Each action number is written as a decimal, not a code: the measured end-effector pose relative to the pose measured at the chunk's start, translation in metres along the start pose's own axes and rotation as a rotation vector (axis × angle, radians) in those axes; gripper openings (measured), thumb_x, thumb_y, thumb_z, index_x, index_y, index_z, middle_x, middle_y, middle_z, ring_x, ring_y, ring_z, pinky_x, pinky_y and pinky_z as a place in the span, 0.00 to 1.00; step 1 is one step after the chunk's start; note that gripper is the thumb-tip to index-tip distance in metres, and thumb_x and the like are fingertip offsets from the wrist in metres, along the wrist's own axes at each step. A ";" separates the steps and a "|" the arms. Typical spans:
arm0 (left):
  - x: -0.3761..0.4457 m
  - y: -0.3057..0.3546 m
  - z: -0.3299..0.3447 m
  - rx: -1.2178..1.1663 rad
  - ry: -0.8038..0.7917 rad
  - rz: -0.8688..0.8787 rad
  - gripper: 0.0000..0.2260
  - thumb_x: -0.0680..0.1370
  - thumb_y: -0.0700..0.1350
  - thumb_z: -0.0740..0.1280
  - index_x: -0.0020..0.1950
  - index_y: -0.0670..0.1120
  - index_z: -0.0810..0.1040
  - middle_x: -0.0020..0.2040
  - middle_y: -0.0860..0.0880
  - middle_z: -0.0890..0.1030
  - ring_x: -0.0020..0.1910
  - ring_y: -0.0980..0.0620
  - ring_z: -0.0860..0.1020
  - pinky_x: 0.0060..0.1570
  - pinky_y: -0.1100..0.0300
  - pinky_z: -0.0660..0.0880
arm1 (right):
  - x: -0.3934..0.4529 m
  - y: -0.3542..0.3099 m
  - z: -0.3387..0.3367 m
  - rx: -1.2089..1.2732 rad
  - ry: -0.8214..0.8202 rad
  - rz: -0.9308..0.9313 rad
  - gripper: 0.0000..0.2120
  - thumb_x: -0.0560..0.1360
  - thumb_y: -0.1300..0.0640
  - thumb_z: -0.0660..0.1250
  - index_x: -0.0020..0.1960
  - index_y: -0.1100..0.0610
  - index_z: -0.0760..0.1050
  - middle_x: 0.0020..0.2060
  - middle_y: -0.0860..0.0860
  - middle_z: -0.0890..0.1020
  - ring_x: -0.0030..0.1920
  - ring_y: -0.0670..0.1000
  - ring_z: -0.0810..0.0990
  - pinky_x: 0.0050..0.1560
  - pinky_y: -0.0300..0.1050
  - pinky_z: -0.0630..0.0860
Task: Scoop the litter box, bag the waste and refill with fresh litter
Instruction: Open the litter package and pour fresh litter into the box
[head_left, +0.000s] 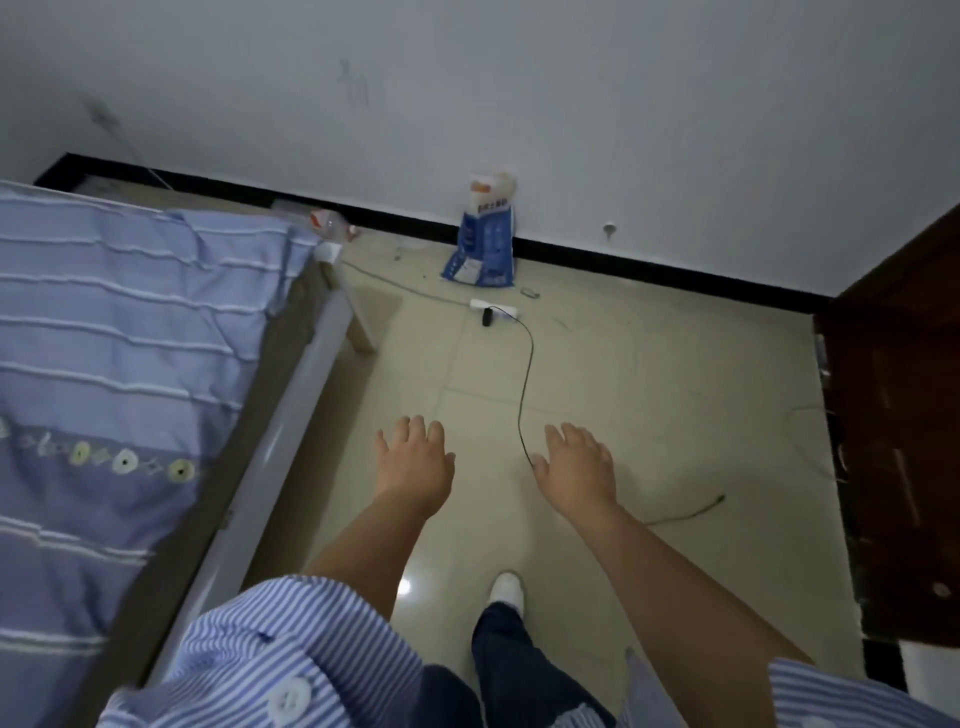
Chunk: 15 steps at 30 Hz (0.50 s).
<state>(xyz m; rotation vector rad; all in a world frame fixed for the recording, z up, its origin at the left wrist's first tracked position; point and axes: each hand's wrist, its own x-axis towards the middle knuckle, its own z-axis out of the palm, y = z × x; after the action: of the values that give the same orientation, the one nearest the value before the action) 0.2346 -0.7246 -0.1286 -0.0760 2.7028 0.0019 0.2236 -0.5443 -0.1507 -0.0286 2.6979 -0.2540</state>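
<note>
Basically both hands out in front, palms down, holding nothing; left hand has fingers spread and relaxed above the floor; right hand likewise loose and spread, its thumb side just overlapping the black cable in view, cannot tell if it touches; both forearms bare, striped blue-and-white shirt at bottom edge; dark jeans and one white shoe below, on glossy beige tiles. Task thing: blue-and-white litter bag stands upright against the far wall, on the floor at the black skirting board, top crumpled and pale with an orange patch, well apart from both hands; print on it too small to read. No litter box or scoop visible in this view. Just in front of the bag, a white power strip lies on the tiles with a black plug in it; the cable runs from there toward the right hand; a second thin cable end lies right of the right forearm. Left side: bed with blue striped bedding, grey frame rail, pale wooden leg; clear plastic bottle on the floor by the bed corner, near the skirting. Right edge: dark brown wooden door; small scattered bits on the floor near the bag, too small to tell.
</note>
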 end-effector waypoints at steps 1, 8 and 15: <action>0.021 -0.008 -0.014 -0.012 0.011 -0.019 0.19 0.81 0.52 0.52 0.69 0.46 0.63 0.70 0.46 0.63 0.72 0.46 0.58 0.70 0.45 0.54 | 0.024 -0.006 -0.014 -0.011 0.020 -0.009 0.24 0.80 0.48 0.52 0.74 0.55 0.56 0.73 0.53 0.60 0.74 0.53 0.57 0.72 0.50 0.54; 0.186 -0.066 -0.094 -0.036 0.083 -0.067 0.18 0.81 0.52 0.52 0.68 0.46 0.64 0.69 0.47 0.65 0.71 0.47 0.60 0.69 0.46 0.55 | 0.205 -0.057 -0.095 -0.085 0.140 -0.116 0.22 0.79 0.50 0.54 0.71 0.57 0.63 0.67 0.55 0.69 0.67 0.55 0.67 0.63 0.47 0.65; 0.377 -0.108 -0.165 0.002 0.028 -0.018 0.19 0.81 0.53 0.52 0.68 0.46 0.65 0.70 0.46 0.64 0.71 0.46 0.59 0.69 0.46 0.54 | 0.374 -0.099 -0.168 -0.036 0.247 -0.019 0.16 0.75 0.56 0.63 0.60 0.62 0.75 0.54 0.58 0.79 0.54 0.57 0.77 0.52 0.47 0.73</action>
<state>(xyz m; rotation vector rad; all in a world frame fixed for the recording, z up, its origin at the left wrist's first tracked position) -0.1703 -0.8542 -0.1381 -0.1004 2.7302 -0.0072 -0.1883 -0.6349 -0.1377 -0.0358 2.9487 -0.2275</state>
